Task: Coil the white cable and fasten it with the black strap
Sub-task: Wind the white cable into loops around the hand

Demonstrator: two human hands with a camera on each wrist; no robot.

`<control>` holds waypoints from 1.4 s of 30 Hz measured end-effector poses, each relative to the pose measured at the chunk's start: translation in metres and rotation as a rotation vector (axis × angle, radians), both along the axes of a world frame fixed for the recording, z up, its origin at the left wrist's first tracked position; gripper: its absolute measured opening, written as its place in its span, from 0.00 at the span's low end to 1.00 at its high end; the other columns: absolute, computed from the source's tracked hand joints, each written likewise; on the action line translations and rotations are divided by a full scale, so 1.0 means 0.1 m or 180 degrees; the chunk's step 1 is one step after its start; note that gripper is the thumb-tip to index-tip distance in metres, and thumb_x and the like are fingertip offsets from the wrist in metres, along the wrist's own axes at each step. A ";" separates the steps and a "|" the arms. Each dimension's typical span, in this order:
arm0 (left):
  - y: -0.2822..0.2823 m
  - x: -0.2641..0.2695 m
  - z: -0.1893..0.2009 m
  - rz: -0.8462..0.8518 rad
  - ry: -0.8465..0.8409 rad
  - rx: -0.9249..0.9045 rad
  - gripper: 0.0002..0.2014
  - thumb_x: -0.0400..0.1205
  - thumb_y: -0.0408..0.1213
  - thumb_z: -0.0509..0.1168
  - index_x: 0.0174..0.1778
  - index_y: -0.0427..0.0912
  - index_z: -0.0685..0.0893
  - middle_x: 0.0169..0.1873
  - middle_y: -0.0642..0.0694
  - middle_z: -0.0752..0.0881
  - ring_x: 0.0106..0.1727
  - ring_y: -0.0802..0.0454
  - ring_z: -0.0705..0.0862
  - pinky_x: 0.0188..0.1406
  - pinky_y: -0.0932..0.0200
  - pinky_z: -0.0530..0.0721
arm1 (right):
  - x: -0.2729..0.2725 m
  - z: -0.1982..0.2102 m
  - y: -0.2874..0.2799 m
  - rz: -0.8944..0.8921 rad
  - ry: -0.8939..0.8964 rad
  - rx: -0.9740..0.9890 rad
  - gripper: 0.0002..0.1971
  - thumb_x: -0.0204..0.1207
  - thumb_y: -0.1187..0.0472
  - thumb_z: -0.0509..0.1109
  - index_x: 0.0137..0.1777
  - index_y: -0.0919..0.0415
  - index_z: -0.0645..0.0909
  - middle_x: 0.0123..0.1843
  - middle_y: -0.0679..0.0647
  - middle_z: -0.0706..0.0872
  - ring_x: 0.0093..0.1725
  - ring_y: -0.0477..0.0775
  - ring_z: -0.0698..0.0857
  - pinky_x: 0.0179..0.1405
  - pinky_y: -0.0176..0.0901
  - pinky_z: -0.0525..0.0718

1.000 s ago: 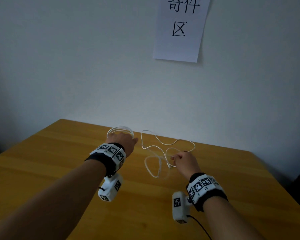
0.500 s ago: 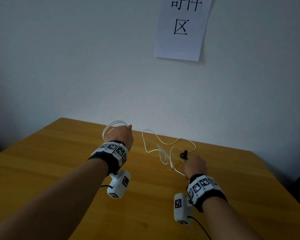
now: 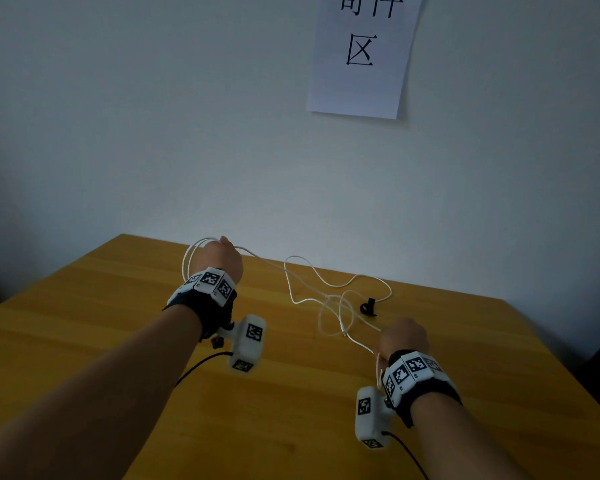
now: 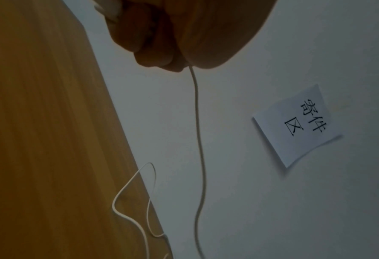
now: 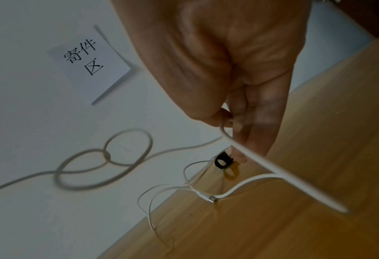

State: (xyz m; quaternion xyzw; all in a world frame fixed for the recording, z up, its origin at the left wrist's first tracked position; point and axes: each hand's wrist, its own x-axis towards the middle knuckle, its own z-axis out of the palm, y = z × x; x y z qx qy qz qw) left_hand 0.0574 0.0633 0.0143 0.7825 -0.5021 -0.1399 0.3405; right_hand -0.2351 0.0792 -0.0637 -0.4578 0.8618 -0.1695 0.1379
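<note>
A thin white cable (image 3: 326, 282) runs across the far part of the wooden table (image 3: 118, 306). My left hand (image 3: 219, 259) is raised near the far left edge and grips a few coiled loops of it; one strand hangs from the closed fingers (image 4: 157, 59). My right hand (image 3: 402, 336), nearer and to the right, pinches a stretch of the cable (image 5: 246, 150) between thumb and fingers. The slack between the hands lies in loose curves with a plug end (image 5: 211, 198) on the wood. The black strap (image 3: 368, 306), curled into a small ring (image 5: 221, 162), lies just beyond my right hand.
A white paper sheet (image 3: 361, 53) with black characters hangs on the pale wall behind the table. The table's far edge meets the wall close behind the cable. Dark cords trail from the wrist cameras (image 3: 246, 341) over the near tabletop.
My left hand has risen and moved back toward the wall with its loops. My right hand has drawn back toward me along the cable, pulling the slack straighter and uncovering the black strap.
</note>
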 end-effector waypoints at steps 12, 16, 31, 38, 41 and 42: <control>0.10 -0.22 0.02 -0.0742 0.0141 -0.0066 0.36 0.87 0.62 0.44 0.20 0.38 0.66 0.16 0.42 0.69 0.18 0.50 0.67 0.22 0.59 0.64 | 0.19 0.07 0.02 0.0533 -0.0248 -0.0316 0.14 0.87 0.65 0.62 0.62 0.71 0.86 0.60 0.64 0.90 0.58 0.64 0.89 0.43 0.47 0.81; 0.09 -0.39 0.02 -0.1204 0.0321 0.0091 0.36 0.82 0.70 0.46 0.20 0.41 0.60 0.16 0.47 0.64 0.17 0.50 0.65 0.23 0.58 0.67 | 0.33 0.25 0.03 0.0901 -0.0591 -0.1077 0.15 0.86 0.65 0.59 0.62 0.66 0.87 0.59 0.60 0.90 0.58 0.62 0.87 0.48 0.43 0.78; 0.09 -0.54 -0.01 -0.1330 0.2581 0.0588 0.28 0.82 0.65 0.56 0.26 0.47 0.65 0.18 0.50 0.67 0.17 0.52 0.62 0.19 0.64 0.61 | 0.59 0.28 0.18 0.2160 -0.1796 -0.1273 0.15 0.90 0.54 0.60 0.50 0.57 0.86 0.34 0.54 0.94 0.36 0.49 0.90 0.54 0.59 0.88; 0.28 -0.69 0.12 -0.2628 0.4157 0.0913 0.25 0.86 0.51 0.59 0.27 0.48 0.58 0.19 0.53 0.57 0.17 0.57 0.56 0.17 0.64 0.55 | 0.65 0.17 0.17 0.2473 -0.1671 -0.1310 0.15 0.91 0.57 0.59 0.45 0.51 0.83 0.25 0.52 0.85 0.22 0.50 0.81 0.30 0.45 0.81; 0.33 -0.78 0.12 -0.2886 0.4248 0.0890 0.18 0.88 0.48 0.56 0.38 0.41 0.82 0.20 0.53 0.62 0.19 0.57 0.62 0.18 0.64 0.64 | 0.72 0.20 0.21 0.2587 -0.1541 -0.1100 0.14 0.91 0.59 0.58 0.48 0.49 0.84 0.22 0.49 0.84 0.20 0.52 0.79 0.25 0.40 0.79; 0.34 -0.81 0.11 -0.2929 0.4218 0.0841 0.17 0.88 0.46 0.56 0.49 0.39 0.86 0.22 0.52 0.66 0.21 0.55 0.67 0.21 0.62 0.69 | 0.74 0.22 0.24 0.2611 -0.1530 -0.1009 0.16 0.90 0.60 0.57 0.44 0.50 0.82 0.20 0.49 0.83 0.20 0.52 0.79 0.25 0.40 0.79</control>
